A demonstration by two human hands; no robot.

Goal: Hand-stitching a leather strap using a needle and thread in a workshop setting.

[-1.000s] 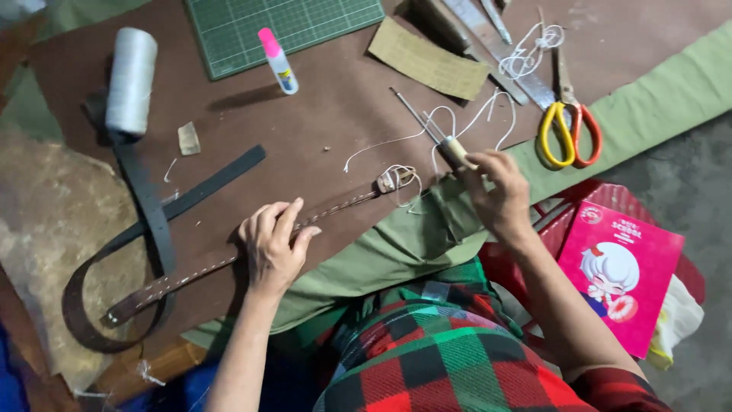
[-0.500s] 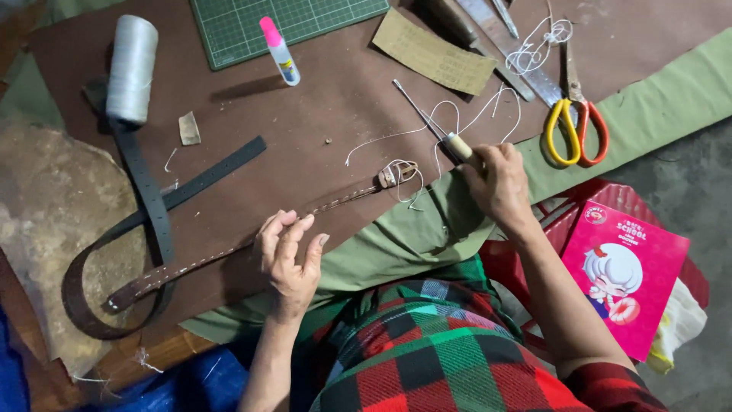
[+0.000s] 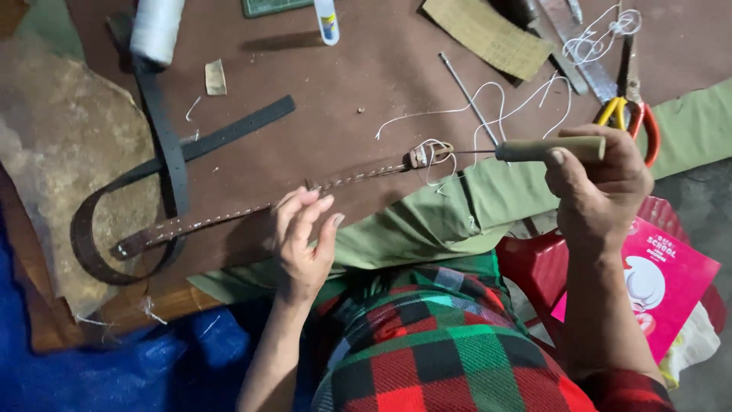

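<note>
Awl (image 3: 534,149) gripped in closed right hand (image 3: 598,183), tip at end of stitched brown strap (image 3: 305,194) lying on bench (image 3: 343,99). Left hand (image 3: 301,236) open, fingertips on strap. Strap best pinned flat while pierced.

A brown sheet (image 3: 320,76) covers the tabletop (image 3: 152,309), whose bare wood shows at the near edge. Green cloth (image 3: 427,221) hangs over that edge. Blue tarp (image 3: 91,374) lies below left, grey floor (image 3: 698,206) right. Light is dim and even.
</note>
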